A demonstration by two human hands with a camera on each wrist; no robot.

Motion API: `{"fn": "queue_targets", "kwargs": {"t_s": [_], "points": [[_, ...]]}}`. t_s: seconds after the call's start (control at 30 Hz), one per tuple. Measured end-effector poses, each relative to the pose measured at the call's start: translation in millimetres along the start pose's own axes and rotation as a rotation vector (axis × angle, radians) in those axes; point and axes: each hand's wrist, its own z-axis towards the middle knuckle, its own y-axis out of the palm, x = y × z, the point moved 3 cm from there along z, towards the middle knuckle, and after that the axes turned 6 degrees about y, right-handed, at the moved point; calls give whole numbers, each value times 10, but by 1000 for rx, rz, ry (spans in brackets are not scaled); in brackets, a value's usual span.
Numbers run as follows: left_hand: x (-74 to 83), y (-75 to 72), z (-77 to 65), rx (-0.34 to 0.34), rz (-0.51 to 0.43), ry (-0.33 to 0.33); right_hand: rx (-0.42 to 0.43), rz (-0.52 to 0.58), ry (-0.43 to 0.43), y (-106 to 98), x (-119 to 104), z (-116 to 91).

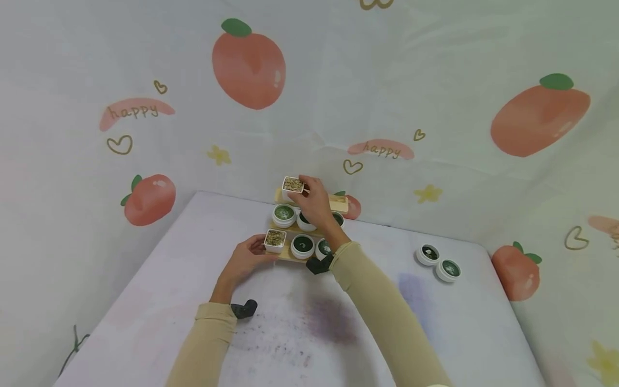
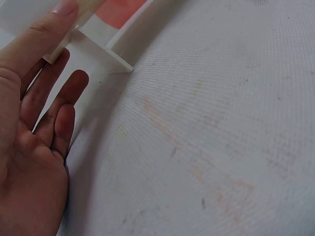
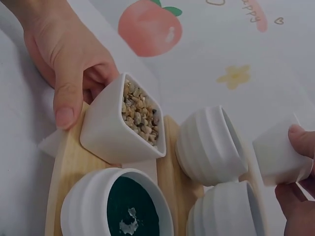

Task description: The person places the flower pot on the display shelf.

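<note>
— Right hand (image 1: 315,203) is pinching the small square white pot (image 1: 293,185) by its walls, fingertips on two opposite sides, holding it at the top step of the wooden stand (image 1: 338,203), close to the far edge of the bench (image 1: 145,301). Whether the pot's base rests on the wood or hangs just above it we cannot tell.

— And our left hand (image 1: 245,258)?

— Fingers nearly straight, not curled round anything; the thumb presses on the near left end of the stand's lowest step, right beside a second square pot (image 3: 123,123) filled with gravel. It seems to be steadying the stand.

— How do we reckon the held pot will handle?

— Stiff, glazed and smooth, so probably a little slippery under dry fingers, and it looks like ceramic, so it could chip if knocked on the wood. It is heaped with loose gravel, so heavier than its size suggests, and tipping it would spill grit.

— Best place to take it?

— High on the flat side walls, just under the rim, with the mouth kept level. The round ribbed pots (image 3: 209,145) with dark green filling crowd the middle step just beside it, so we have little room to wrap the fingers low.

— Anything else about?

— Two more round pots (image 1: 439,262) stand apart toward the right edge of the bench.
</note>
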Motion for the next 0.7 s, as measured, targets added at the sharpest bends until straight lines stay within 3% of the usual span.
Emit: {"fn": "queue_targets", "kwargs": {"t_s": [0.43,0.7], "points": [[10,32,13,1,-22,44,-4,-58,51,98,5,70],[35,20,-18,7,-8,33,-26,-53,88,128,-23,73]]}}
